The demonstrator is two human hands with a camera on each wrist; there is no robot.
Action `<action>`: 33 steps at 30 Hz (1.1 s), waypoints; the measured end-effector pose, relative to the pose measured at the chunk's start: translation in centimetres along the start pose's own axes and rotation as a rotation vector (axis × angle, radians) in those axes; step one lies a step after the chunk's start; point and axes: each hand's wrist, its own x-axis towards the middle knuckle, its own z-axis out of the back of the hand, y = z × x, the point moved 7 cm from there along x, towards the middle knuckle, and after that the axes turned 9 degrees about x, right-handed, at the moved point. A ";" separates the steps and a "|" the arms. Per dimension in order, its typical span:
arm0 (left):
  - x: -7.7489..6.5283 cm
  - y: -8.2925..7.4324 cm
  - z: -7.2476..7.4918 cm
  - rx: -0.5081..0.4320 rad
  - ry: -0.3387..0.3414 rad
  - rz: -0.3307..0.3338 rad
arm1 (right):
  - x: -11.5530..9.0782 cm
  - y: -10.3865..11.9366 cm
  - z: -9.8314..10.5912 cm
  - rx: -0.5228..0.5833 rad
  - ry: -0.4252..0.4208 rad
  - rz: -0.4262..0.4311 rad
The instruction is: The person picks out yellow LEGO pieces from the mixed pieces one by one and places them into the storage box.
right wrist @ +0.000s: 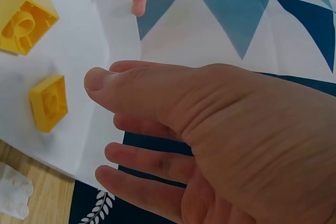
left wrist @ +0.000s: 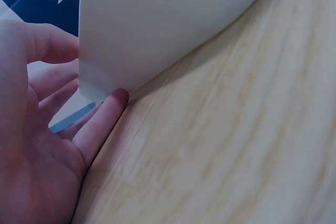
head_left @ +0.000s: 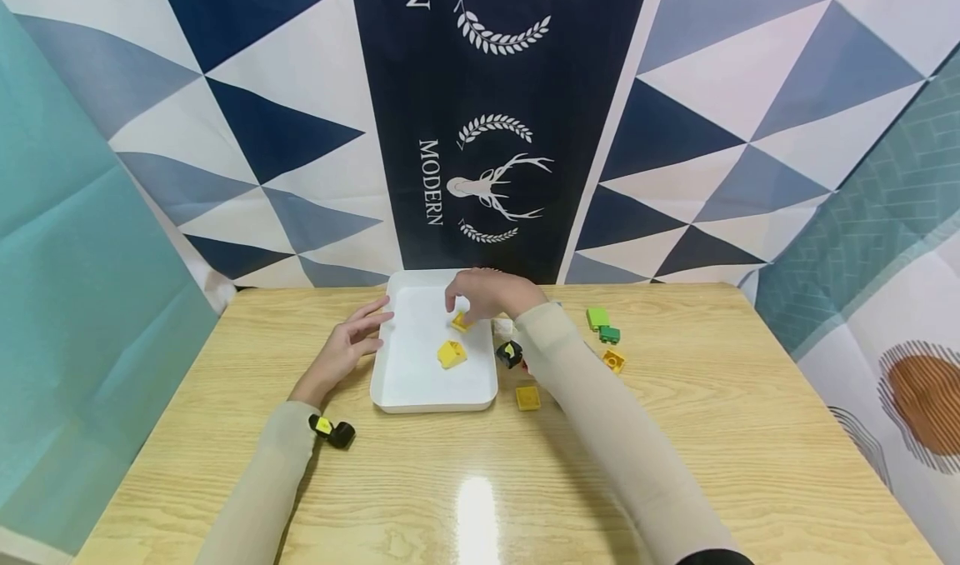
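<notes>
A shallow white tray [head_left: 412, 332] lies on the table, with two yellow toy building bricks inside. The taller brick [right wrist: 29, 22] and the flatter brick [right wrist: 50, 103] both show their hollow undersides in the right wrist view. My left hand [head_left: 351, 350] rests at the tray's left side, fingers extended; in the left wrist view its fingertips are at the tray's outer wall [left wrist: 168, 19]. Above the tray's right far part is my right hand [head_left: 487, 292], close to the flatter brick [head_left: 460, 322]. Nothing sits between its thumb and loosely bent fingers.
Right of the tray lie a whitish translucent brick [head_left: 502, 327], a yellow brick [head_left: 528, 398], an orange-yellow brick [head_left: 613, 361], a light green brick [head_left: 597, 318] and a dark green brick [head_left: 609, 334]. My right sleeve partly covers others. A patterned cloth [head_left: 315, 132] hangs behind the table.
</notes>
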 end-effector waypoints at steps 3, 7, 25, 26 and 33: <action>0.1 0.0 0.0 0.006 -0.002 -0.002 | -0.3 0.1 -0.1 -0.029 -0.003 0.018; 0.1 0.1 0.1 0.015 -0.006 -0.005 | -0.8 0.1 -0.2 -0.056 -0.003 0.032; 0.1 0.0 0.1 0.003 -0.009 -0.011 | -2.9 0.4 -0.6 -0.082 -0.055 0.076; 0.1 0.0 0.0 0.003 -0.008 -0.013 | -3.1 0.4 -0.7 -0.075 -0.054 0.076; 0.0 -0.2 0.0 0.020 -0.007 -0.011 | -4.1 0.4 -0.8 -0.058 -0.055 0.087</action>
